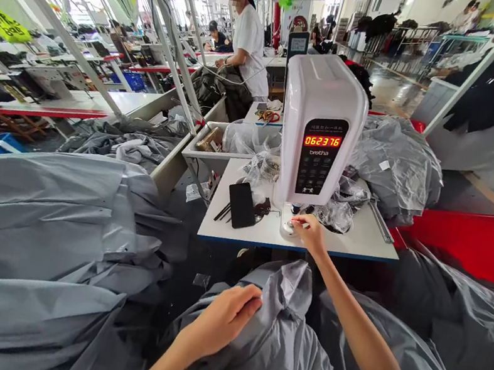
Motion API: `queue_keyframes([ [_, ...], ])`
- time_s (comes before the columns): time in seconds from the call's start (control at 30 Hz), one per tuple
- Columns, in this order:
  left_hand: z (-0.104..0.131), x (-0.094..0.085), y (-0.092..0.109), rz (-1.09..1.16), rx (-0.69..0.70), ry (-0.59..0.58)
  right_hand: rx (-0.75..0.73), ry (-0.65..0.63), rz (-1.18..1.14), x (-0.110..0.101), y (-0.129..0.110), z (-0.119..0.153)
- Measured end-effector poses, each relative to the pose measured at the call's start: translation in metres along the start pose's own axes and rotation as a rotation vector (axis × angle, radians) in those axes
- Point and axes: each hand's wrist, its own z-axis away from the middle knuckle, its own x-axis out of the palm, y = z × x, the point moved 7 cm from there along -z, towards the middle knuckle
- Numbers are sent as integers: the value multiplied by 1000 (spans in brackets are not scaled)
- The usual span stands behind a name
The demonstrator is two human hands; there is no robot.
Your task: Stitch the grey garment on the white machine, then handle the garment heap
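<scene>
A white button-fastening machine [326, 109] with a red digital display stands on a small white table. My right hand [312, 231] reaches to its lower die [288, 227], thumb and fingers pinched together at the die's edge. Whatever is between those fingertips is too small to make out. Lower and nearer to me, my left hand [227, 314] is closed, its fingers curled against the thumb, over a bunched grey garment [281, 344] in front of me. Its fingertips face the cloth, and I cannot tell what they hold.
A black phone [242, 205] lies on the white tabletop [215, 227], left of the die. Grey fabric [30, 223] is heaped at left. Beyond the table's right side are a red bin [475, 244] and bagged grey cloth [396, 163]. A person [251, 39] stands behind the machine.
</scene>
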Motion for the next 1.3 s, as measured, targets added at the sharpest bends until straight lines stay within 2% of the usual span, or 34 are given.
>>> queue_keyframes([
  [0.1, -12, 5, 11, -36, 82, -50, -57, -28, 49, 3, -1, -5],
  [0.27, -25, 7, 19, 8, 139, -81, 5, -95, 47, 2, 3, -10],
  [0.4, -39, -4, 13, 149, 107, -48, -66, 13, 8, -19, -31, 9],
  [0.43, -44, -7, 11, 181, 99, -44, -69, -8, -47, -20, -40, 18],
  [0.47, -50, -10, 8, 210, 95, -47, -60, -82, -122, -17, -49, 28],
  [0.57, -73, -17, -3, 313, 116, -39, 22, -473, -357, 8, -65, 61],
  [0.6, -82, -20, -9, 352, 126, -19, 69, -552, -405, 14, -65, 69],
  [0.63, -91, -22, -15, 388, 129, 6, 120, -578, -432, 16, -61, 74],
  [0.73, -119, -23, -37, 438, 114, 69, 230, -451, -430, 7, -45, 72],
  [0.87, -153, -12, -54, 381, 94, 116, 195, -319, -326, -8, -38, 53],
  [0.97, -176, -6, -62, 302, 45, 208, 173, -217, -217, -12, -27, 35],
  [1.1, -200, -1, -70, 291, -21, 298, 182, -88, -85, -9, -3, 13],
  [1.2, -212, -4, -76, 233, -30, 371, 204, -48, -57, -1, 12, 2],
  [1.3, -217, -7, -84, 194, -51, 435, 194, -29, -53, 6, 16, -5],
])
